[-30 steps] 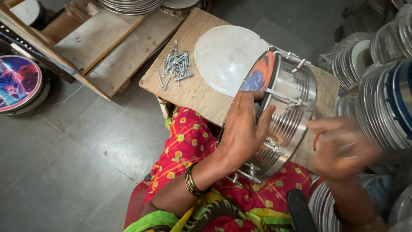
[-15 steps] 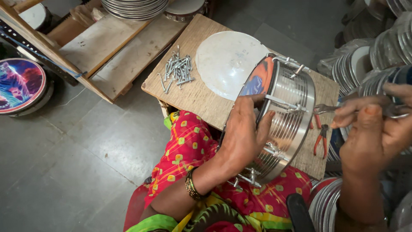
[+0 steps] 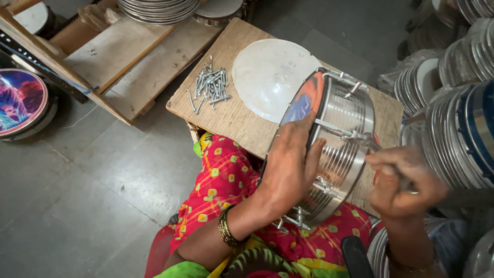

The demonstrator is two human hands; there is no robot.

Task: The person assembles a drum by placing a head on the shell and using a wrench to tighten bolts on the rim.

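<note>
A shiny metal drum (image 3: 342, 128) with a colourful printed head lies on its side, partly on my lap and partly on a low wooden board (image 3: 231, 116). My left hand (image 3: 290, 164) presses flat on the drum's rim and grips it. My right hand (image 3: 404, 183) is closed around a thin metal tool whose tip touches a tension rod on the drum's side. A white round drum skin (image 3: 270, 74) lies on the board behind the drum. A heap of metal screws (image 3: 211, 85) sits at the board's far left.
Stacks of metal drum rims (image 3: 463, 118) fill the right side. More rims (image 3: 157, 7) are stacked at the top. A wooden frame (image 3: 118, 56) lies to the left. A colourful drum (image 3: 20, 100) stands on the grey floor at far left.
My right hand has come down from beside the rim stacks to the drum's side, holding the tool against a rod. My left hand stays on the drum.
</note>
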